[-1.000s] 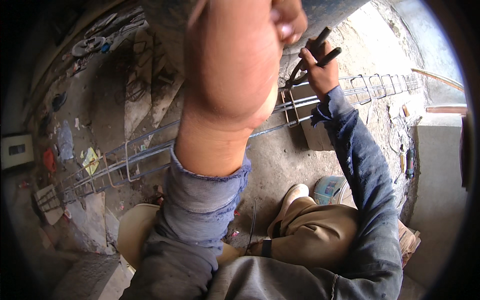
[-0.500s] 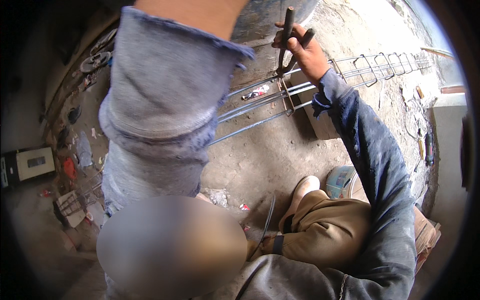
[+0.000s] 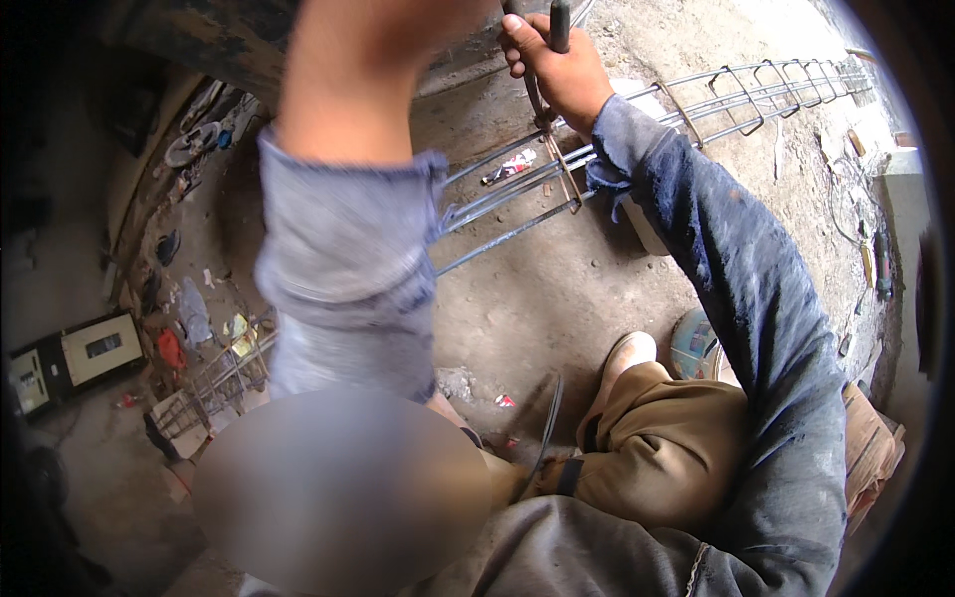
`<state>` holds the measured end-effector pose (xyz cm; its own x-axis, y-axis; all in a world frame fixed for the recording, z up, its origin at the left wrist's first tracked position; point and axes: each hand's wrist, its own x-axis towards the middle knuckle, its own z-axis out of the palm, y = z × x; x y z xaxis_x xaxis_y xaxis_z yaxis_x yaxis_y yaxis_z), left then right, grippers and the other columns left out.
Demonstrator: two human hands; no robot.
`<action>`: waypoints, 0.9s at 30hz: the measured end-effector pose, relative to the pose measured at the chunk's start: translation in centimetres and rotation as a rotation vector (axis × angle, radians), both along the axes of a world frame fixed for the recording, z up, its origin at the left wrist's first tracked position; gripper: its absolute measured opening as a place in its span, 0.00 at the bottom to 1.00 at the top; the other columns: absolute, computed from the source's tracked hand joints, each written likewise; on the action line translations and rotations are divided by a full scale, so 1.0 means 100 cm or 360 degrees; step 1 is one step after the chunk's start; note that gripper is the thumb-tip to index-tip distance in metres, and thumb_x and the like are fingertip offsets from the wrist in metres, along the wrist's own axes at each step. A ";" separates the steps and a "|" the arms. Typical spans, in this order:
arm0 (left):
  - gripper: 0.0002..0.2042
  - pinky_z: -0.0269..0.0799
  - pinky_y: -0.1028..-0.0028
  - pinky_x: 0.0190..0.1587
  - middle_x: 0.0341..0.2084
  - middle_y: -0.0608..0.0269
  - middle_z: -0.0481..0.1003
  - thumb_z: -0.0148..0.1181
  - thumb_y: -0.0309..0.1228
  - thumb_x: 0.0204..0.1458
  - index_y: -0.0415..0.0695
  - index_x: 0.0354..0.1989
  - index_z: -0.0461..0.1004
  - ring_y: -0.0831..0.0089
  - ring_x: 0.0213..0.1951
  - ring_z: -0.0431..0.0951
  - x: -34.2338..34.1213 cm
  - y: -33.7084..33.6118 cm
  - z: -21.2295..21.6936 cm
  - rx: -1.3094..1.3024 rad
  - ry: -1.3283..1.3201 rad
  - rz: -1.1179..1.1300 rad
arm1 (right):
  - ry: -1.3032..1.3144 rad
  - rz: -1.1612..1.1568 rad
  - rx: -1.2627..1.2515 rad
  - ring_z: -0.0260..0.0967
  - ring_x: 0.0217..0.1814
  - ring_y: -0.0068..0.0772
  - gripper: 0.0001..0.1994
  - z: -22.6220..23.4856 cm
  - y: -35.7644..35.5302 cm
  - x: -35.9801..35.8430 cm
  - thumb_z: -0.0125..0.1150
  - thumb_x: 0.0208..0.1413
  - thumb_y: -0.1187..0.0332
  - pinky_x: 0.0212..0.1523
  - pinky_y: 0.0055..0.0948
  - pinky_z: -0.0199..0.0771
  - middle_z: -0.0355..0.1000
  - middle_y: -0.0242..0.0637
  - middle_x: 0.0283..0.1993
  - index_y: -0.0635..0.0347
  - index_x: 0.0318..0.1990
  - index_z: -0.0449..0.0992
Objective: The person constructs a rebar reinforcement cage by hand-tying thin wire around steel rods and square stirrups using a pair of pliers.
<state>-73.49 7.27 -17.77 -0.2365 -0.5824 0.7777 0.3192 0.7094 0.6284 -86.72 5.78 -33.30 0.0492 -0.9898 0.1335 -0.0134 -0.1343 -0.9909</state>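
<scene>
My right hand [image 3: 567, 78] is closed around the dark handles of long pincers [image 3: 559, 28], near the top of the view. The pincers' jaws point down at the corner of a bent steel stirrup [image 3: 564, 171], where it meets an upper bar of a long rebar cage [image 3: 509, 236]. My thumb lies along one handle, and the handle tops are partly cut off by the edge. My left arm, its pale denim sleeve [image 3: 348, 229] rolled back, reaches up beside the cage. At the top edge my left hand [image 3: 438, 25] is blurred and cut off, its fingers hidden.
A pale block [image 3: 642, 234] sits under the cage. By my shoe [image 3: 629, 355] stands a bucket [image 3: 693, 346], with a curved wire bundle [image 3: 550, 423] near my leg. Litter and a cream-and-black box [image 3: 102, 345] lie at left. A blurred oval covers the lower left.
My right hand and the pincers have shifted up and left in the view, the handles tipping left. My left arm has swung; more bare forearm shows. The view itself has shifted slightly.
</scene>
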 end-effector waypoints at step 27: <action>0.20 0.70 0.71 0.40 0.37 0.54 0.76 0.65 0.37 0.43 0.35 0.40 0.74 0.70 0.37 0.76 -0.003 -0.025 -0.202 0.0938 -0.0429 -0.0120 | -0.0124 0.0978 0.0300 0.70 0.46 0.34 0.18 0.038 -0.017 -0.017 0.52 0.60 0.57 0.49 0.32 0.69 0.74 0.41 0.42 0.66 0.45 0.72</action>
